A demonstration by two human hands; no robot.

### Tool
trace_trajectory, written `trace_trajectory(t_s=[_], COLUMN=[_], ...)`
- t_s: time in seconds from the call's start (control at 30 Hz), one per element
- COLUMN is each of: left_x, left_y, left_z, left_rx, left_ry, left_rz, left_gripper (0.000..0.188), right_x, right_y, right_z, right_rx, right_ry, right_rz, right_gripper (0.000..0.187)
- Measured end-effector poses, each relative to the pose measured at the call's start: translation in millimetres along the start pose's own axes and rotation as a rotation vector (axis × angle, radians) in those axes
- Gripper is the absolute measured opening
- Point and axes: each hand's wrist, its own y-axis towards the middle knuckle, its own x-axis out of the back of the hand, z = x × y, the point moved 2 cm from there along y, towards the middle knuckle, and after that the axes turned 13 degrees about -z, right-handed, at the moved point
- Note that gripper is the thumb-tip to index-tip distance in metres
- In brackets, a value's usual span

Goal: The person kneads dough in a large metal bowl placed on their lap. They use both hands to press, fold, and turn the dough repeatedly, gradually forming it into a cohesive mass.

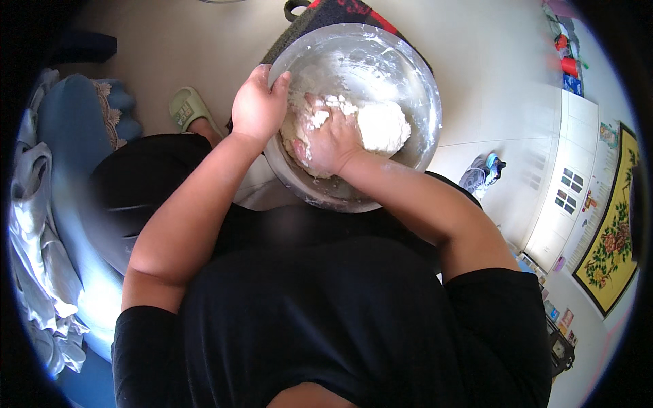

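A large shiny metal bowl (425,88), its inner wall smeared with flour, sits in front of me at knee height. My left hand (260,103) is closed on the bowl's left rim, thumb up. Inside the bowl, my right hand (333,141) is pressed into crumbly pale dough (303,160), with its fingers curled and partly hidden in it. Bits of dough and flour cling to those fingers. Just right of that hand lies a white floury heap (385,128), bright in the light; whether it is loose flour or dough I cannot tell.
Under the bowl shows a dark cloth with red patches (326,15). A green slipper (183,107) on a foot is at the left. Beside me stands a blue upholstered seat (75,136) with clothes. Shoes (483,171) and a white cabinet (554,197) are at the right.
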Motion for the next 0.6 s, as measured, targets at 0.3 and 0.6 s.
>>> trace_trajectory(t_s=[0.3,0.6], left_x=[7,8], left_y=[1,5], left_z=[-15,-15], left_rx=[-0.016,-0.030], left_ry=[0.087,0.097], left_rz=[0.032,0.050], left_gripper=[0.045,0.052], right_x=[6,29], right_y=[57,41], right_z=[-20,-22], right_rx=[0.014,-0.140], right_ry=[-0.072,0.304], right_rz=[-0.103,0.001], right_gripper=[0.054,0.060])
